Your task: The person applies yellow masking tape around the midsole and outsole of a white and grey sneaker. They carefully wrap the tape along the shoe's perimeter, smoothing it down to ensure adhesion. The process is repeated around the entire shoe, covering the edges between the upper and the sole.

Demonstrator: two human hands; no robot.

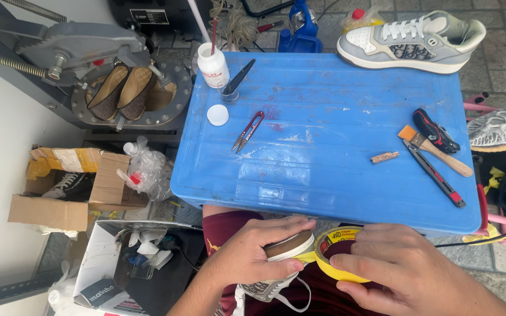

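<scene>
My left hand [247, 257] grips a sneaker [276, 275] by its sole edge, held over my lap below the blue table. A roll of yellow tape [335, 251] is in my right hand [399, 269], pressed against the sneaker's sole, with a short yellow strip running from the roll onto the sole rim. White laces hang under the shoe. Both hands are at the bottom of the view, touching each other's objects.
A blue plastic table [323, 146] carries red thread snips [248, 131], a white glue bottle [212, 65], a white cap [218, 115], a brush [434, 150], a utility knife [434, 174] and a grey-white sneaker [411, 40]. Cardboard boxes [65, 187] stand left; a shoe press [118, 88] holds tan shoes.
</scene>
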